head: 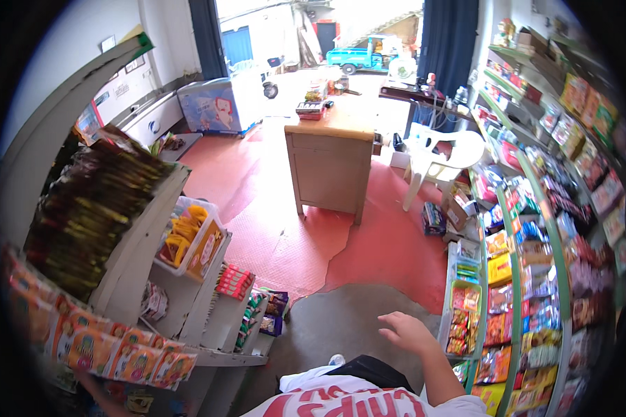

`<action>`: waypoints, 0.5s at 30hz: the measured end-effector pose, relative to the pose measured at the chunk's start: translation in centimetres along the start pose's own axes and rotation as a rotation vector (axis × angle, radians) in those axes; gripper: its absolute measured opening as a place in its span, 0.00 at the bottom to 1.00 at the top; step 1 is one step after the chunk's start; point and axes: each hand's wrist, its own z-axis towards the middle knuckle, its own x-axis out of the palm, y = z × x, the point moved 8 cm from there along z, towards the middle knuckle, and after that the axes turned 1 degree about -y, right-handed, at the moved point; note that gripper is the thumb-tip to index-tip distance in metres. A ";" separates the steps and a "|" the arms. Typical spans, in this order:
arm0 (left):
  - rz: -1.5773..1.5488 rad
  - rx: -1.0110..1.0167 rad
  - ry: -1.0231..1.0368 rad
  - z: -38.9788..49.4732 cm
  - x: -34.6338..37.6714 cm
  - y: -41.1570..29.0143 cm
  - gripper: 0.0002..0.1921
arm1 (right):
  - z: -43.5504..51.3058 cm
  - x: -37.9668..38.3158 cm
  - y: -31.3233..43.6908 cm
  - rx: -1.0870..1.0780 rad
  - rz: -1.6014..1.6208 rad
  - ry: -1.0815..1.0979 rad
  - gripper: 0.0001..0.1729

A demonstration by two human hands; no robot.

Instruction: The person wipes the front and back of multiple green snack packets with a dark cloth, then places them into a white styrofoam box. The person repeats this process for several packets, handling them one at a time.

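Note:
My right hand (408, 332) hangs in front of my body above the grey floor, fingers loosely apart and holding nothing. Beside it, on the right, stands a shelf rack with a green snack bin (466, 318). My left forearm (96, 390) stretches out at the lower left, dim and blurred. Orange snack packets (120, 354) hang in a row just above it. The left hand's fingers are too unclear to make out. Over these packets hangs a dense bunch of dark packets (99, 208), beside a white stepped shelf (188, 307).
A clear plastic tub (180, 268) of yellow packets and red boxes (236, 281) rest on the left shelf. Ahead stands a wooden counter (329, 167). A white plastic chair (422, 156) and cartons (456, 211) stand at the right. A chest freezer (214, 109) is near the doorway.

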 end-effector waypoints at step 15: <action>0.314 -0.927 1.021 -25.2 37.3 0.2 0.22 | 41.5 -4.8 -10.6 -0.228 -0.135 0.365 0.22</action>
